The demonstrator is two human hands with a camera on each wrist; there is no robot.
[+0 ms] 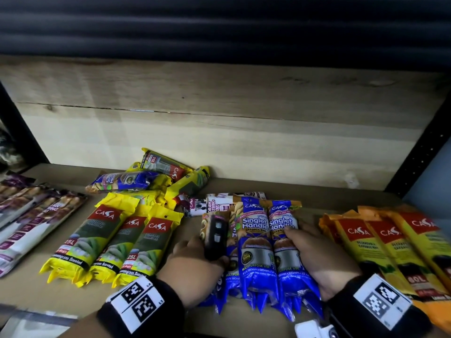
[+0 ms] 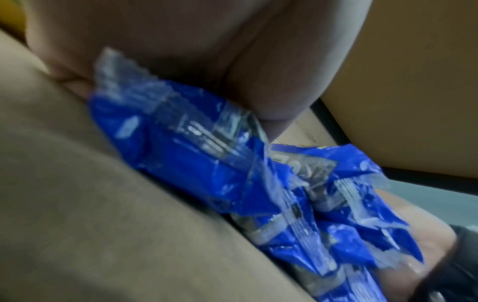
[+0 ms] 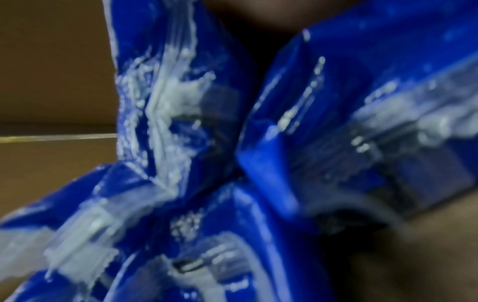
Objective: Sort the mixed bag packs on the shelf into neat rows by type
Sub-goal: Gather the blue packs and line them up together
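Observation:
Several blue "Singlet Handle" packs [image 1: 256, 247] lie side by side at the middle of the shelf, long ends toward me. My left hand [image 1: 202, 252] grips the leftmost one, turned on edge with its dark side [image 1: 216, 237] up and my thumb over it. My right hand [image 1: 310, 252] holds the rightmost blue pack, thumb on top, fingers hidden beside it. The left wrist view shows my palm [image 2: 181, 51] over a crinkled blue pack [image 2: 194, 159]. Blurred blue packs [image 3: 362, 102] fill the right wrist view.
Three yellow 25L packs [image 1: 109, 245] form a row at left. Behind them is a heap of yellow packs with one blue pack [image 1: 122, 182]. White drawstring packs [image 1: 36, 220] lie far left, one [image 1: 214, 203] behind the blue group. Orange-yellow packs [image 1: 390, 245] lie at right. A wooden back board [image 1: 219, 142] closes the shelf.

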